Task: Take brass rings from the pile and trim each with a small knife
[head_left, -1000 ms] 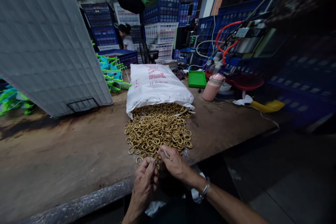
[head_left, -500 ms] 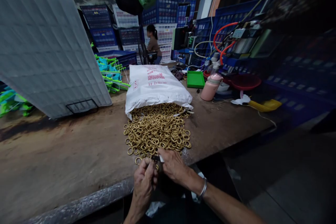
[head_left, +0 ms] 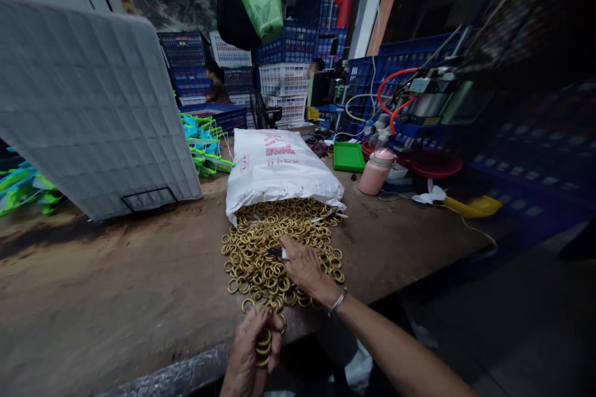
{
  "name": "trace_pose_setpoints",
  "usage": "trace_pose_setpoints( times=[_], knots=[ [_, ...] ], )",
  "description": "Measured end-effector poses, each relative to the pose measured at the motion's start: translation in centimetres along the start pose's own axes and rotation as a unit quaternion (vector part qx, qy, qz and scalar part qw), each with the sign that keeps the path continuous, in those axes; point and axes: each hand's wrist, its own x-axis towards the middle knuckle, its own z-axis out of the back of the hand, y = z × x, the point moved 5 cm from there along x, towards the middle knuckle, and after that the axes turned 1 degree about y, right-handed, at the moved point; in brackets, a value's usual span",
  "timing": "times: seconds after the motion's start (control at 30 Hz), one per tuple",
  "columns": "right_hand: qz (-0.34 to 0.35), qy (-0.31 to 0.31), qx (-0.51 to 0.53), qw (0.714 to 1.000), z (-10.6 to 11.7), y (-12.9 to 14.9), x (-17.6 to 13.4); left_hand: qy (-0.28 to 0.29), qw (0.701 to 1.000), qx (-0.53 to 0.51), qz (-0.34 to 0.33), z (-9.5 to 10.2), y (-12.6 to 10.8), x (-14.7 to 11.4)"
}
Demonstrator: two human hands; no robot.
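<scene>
Rings (head_left: 263,343) in left hand (head_left: 251,356)

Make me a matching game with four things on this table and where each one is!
Things:
1. white sack
2. green tray
3. pink bottle
4. stack of gold rings

Places:
A. held in the left hand
B. lying behind the ring pile, mouth open toward it
C. standing right of the sack, near a red bowl
D. flat on the table, behind the bottle

Pairs: 1-B, 2-D, 3-C, 4-A
</scene>
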Motion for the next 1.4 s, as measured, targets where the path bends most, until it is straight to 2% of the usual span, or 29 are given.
trace_pose_setpoints(
  times=[0.1, 0.2, 0.3, 0.4, 0.53, 0.63, 0.7, 0.8, 0.9, 0.97, 1.07, 1.13, 1.27, 1.33, 1.4],
  knots=[
    [-0.024, 0.014, -0.027, 0.999, -0.9, 0.0, 1.0, -0.016, 0.999, -0.026, -0.009, 0.1, -0.4, 0.0],
    [-0.029, 0.003, -0.034, 0.999, -1.2, 0.0, 1.5, -0.001, 0.998, -0.059, 0.003, 0.1, -0.5, 0.3],
    [-0.029, 0.004, -0.032, 0.999, -1.0, -0.2, 1.6, 0.01, 0.995, -0.097, 0.031, 0.4, -0.4, 0.6],
    [-0.018, -0.003, -0.02, 1.0, -0.1, -0.5, 1.3, 0.018, 0.993, -0.11, 0.032, 0.8, -0.7, 1.0],
    [0.0, -0.03, 0.043, 0.999, 1.0, -0.8, 0.5, 0.027, 0.996, -0.078, 0.015, 0.7, -1.1, 2.0],
    [0.004, -0.016, 0.145, 0.989, 0.8, -0.9, -0.3, -0.011, 0.999, -0.026, -0.024, 0.7, -1.2, 3.0],
    [-0.012, 0.018, 0.227, 0.974, 0.3, -0.7, -1.0, -0.052, 0.996, 0.04, -0.064, 0.8, -1.5, 3.4],
    [-0.044, 0.087, 0.358, 0.929, -0.6, -0.3, -2.3, -0.088, 0.972, 0.151, -0.16, 0.7, -2.5, 3.4],
    [-0.075, 0.143, 0.456, 0.875, -1.1, 0.1, -3.4, -0.044, 0.94, 0.244, -0.234, -0.1, -3.3, 3.0],
    [-0.1, 0.168, 0.494, 0.848, -1.3, 0.2, -3.9, -0.01, 0.926, 0.287, -0.244, -0.4, -3.2, 2.9],
    [-0.124, 0.178, 0.521, 0.825, -1.3, 0.3, -4.3, -0.004, 0.911, 0.33, -0.248, -0.3, -3.2, 2.8],
    [-0.112, 0.152, 0.516, 0.835, -1.0, 0.5, -4.3, -0.016, 0.906, 0.342, -0.248, -0.3, -3.2, 2.7],
    [-0.047, 0.086, 0.436, 0.895, 0.1, 1.0, -4.3, -0.039, 0.912, 0.325, -0.248, -0.6, -3.6, 2.4],
    [-0.039, 0.074, 0.398, 0.913, 0.3, 1.2, -4.4, -0.035, 0.925, 0.303, -0.226, -0.9, -3.4, 2.3],
    [-0.044, 0.074, 0.388, 0.918, 0.4, 1.2, -4.4, -0.036, 0.95, 0.261, -0.17, -0.9, -2.9, 2.3]
  ],
)
